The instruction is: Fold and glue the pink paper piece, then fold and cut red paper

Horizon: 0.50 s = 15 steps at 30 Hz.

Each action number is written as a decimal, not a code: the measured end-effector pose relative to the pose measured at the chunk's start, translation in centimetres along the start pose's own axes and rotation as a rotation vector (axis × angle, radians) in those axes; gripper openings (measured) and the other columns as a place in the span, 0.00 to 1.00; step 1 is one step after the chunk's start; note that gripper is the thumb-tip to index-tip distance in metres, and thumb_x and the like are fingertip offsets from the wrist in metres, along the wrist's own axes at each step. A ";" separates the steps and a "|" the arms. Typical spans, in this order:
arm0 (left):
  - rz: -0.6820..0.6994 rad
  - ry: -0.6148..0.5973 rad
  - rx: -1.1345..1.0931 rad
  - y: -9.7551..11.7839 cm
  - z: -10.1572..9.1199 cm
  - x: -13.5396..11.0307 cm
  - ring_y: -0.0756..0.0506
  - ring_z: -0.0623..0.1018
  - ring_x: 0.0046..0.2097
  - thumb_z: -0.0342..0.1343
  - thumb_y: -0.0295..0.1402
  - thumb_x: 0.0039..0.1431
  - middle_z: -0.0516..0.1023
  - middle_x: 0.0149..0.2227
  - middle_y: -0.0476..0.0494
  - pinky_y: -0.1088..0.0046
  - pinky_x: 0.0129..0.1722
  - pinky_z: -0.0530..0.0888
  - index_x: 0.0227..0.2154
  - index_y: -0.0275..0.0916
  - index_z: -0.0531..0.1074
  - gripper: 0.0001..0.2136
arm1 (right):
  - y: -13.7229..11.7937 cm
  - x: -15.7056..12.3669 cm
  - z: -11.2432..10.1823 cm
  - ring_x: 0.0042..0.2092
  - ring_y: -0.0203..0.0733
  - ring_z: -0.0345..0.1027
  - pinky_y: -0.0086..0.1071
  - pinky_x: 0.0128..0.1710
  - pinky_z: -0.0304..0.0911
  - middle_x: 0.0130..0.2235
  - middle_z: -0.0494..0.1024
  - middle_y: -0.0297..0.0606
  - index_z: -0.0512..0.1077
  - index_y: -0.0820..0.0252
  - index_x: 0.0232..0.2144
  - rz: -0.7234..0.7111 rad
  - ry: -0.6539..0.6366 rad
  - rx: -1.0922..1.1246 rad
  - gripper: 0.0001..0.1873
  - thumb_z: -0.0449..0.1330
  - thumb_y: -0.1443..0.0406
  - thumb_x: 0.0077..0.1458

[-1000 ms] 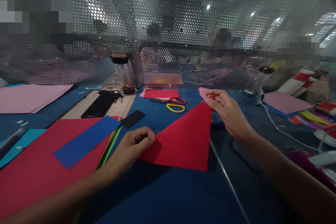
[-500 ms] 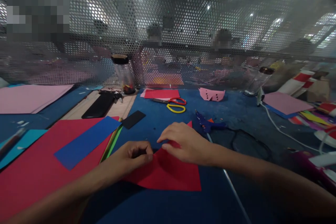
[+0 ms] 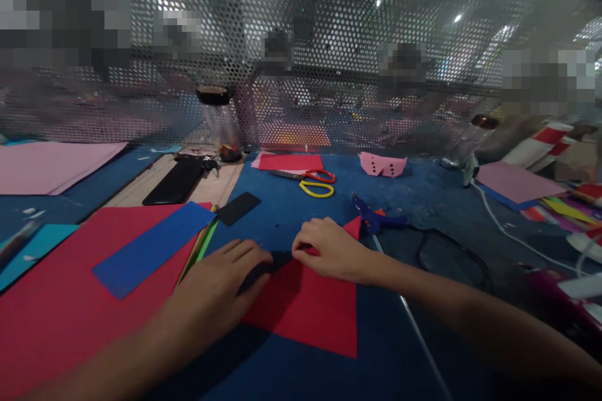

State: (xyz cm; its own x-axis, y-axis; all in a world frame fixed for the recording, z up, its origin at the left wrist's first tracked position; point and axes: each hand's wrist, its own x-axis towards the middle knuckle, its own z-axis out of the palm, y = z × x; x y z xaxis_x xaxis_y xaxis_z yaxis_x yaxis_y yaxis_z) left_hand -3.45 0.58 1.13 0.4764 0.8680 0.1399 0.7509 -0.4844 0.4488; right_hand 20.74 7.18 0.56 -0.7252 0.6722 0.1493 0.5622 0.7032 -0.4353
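A red craft sheet point(image 3: 320, 307) lies at an angle on the blue tabletop in front of me. My right hand point(image 3: 329, 250) is closed over its upper edge, thumb and fingers pinched together. To the left, my left hand point(image 3: 230, 279) is beside the sheet's left side, thumb and fingers apart with nothing visible between them. Its wrist passes over a stack of sheets. Just beyond my right hand rests a blue glue gun point(image 3: 376, 216), close to the sheet's far corner.
Scissors point(image 3: 317, 189) with red and yellow handles lie ahead, near a pink mask-shaped piece point(image 3: 382, 165). Leftward are a blue strip point(image 3: 155, 250), a black strip point(image 3: 239, 208), a black phone point(image 3: 174, 182) and a jar point(image 3: 221, 125). Perforated mesh point(image 3: 324, 94) stands behind. Cables run on the right.
My left hand has opened from its pinch at the sheet's edge and shifted slightly. The red sheet has turned a little, and my right hand now pinches its edge.
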 end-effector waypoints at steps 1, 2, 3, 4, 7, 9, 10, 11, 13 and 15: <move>0.087 0.030 0.048 0.1 0.3 -0.4 0.42 0.77 0.46 0.51 0.32 0.68 0.80 0.44 0.45 0.66 0.45 0.72 0.44 0.44 0.75 0.09 | 0.0 0.0 0.2 0.43 0.40 0.67 0.35 0.45 0.53 0.38 0.77 0.33 0.75 0.57 0.33 0.006 0.008 -0.002 0.05 0.61 0.66 0.62; 0.170 0.029 0.079 0.2 0.7 -0.9 0.43 0.77 0.46 0.49 0.31 0.69 0.80 0.45 0.45 0.66 0.47 0.72 0.46 0.44 0.75 0.10 | -0.1 0.1 0.4 0.43 0.40 0.67 0.35 0.44 0.53 0.38 0.77 0.33 0.75 0.57 0.34 0.013 0.015 -0.001 0.03 0.61 0.67 0.62; 0.243 0.026 0.105 0.2 1.1 -1.3 0.43 0.77 0.46 0.48 0.28 0.70 0.80 0.47 0.45 0.65 0.47 0.72 0.48 0.43 0.74 0.12 | -0.2 0.1 0.6 0.43 0.40 0.66 0.35 0.45 0.53 0.38 0.77 0.33 0.74 0.57 0.34 0.018 0.022 -0.002 0.02 0.62 0.67 0.61; 0.294 0.033 0.138 0.2 1.5 -1.6 0.42 0.77 0.47 0.46 0.26 0.70 0.80 0.48 0.44 0.63 0.49 0.71 0.50 0.42 0.73 0.13 | -0.4 0.2 0.7 0.43 0.40 0.66 0.35 0.45 0.53 0.38 0.76 0.33 0.74 0.57 0.34 0.022 0.028 -0.004 0.01 0.62 0.67 0.60; 0.378 0.028 0.217 0.2 2.5 -2.3 0.40 0.76 0.46 0.46 0.24 0.69 0.80 0.49 0.41 0.60 0.46 0.72 0.50 0.39 0.74 0.14 | -0.7 0.3 1.1 0.43 0.41 0.64 0.35 0.45 0.53 0.38 0.75 0.32 0.72 0.57 0.33 0.036 0.049 -0.009 0.02 0.63 0.68 0.57; 0.392 0.019 0.253 0.3 2.8 -2.4 0.39 0.76 0.44 0.47 0.24 0.69 0.80 0.48 0.40 0.60 0.43 0.72 0.48 0.37 0.74 0.13 | -0.8 0.3 1.4 0.43 0.41 0.64 0.36 0.45 0.53 0.37 0.75 0.32 0.71 0.57 0.33 0.058 0.058 0.003 0.03 0.63 0.67 0.56; 0.393 0.017 0.266 0.3 2.8 -2.3 0.39 0.76 0.43 0.46 0.24 0.69 0.80 0.47 0.39 0.60 0.42 0.72 0.47 0.37 0.75 0.13 | -0.8 0.4 1.5 0.43 0.41 0.64 0.36 0.45 0.54 0.37 0.75 0.32 0.71 0.56 0.33 0.071 0.061 0.012 0.03 0.63 0.67 0.56; 0.393 0.013 0.276 0.4 2.8 -2.3 0.39 0.76 0.43 0.46 0.24 0.69 0.80 0.46 0.39 0.60 0.42 0.72 0.47 0.37 0.75 0.13 | -0.8 0.4 1.5 0.43 0.41 0.64 0.36 0.45 0.54 0.37 0.74 0.32 0.71 0.56 0.33 0.087 0.063 0.021 0.03 0.63 0.67 0.55; 0.392 0.002 0.285 0.5 2.6 -2.2 0.39 0.75 0.42 0.45 0.24 0.70 0.80 0.46 0.39 0.60 0.41 0.71 0.47 0.36 0.74 0.13 | -0.8 0.4 1.6 0.42 0.41 0.64 0.36 0.44 0.54 0.37 0.75 0.32 0.71 0.56 0.33 0.111 0.063 0.037 0.04 0.62 0.69 0.55; 0.389 -0.018 0.286 0.5 2.4 -2.1 0.40 0.75 0.43 0.45 0.24 0.70 0.80 0.47 0.39 0.60 0.42 0.71 0.48 0.37 0.74 0.13 | -0.6 0.4 1.5 0.42 0.41 0.64 0.35 0.43 0.54 0.37 0.75 0.31 0.71 0.56 0.34 0.126 0.065 0.049 0.05 0.61 0.70 0.54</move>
State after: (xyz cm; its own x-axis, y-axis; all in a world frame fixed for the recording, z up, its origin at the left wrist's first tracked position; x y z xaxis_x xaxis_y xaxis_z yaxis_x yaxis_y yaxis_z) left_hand -2.99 -1.79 -1.06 0.7531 0.6153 0.2329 0.6095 -0.7858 0.1052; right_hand 19.47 6.64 -0.48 -0.6218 0.7692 0.1474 0.6259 0.6012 -0.4968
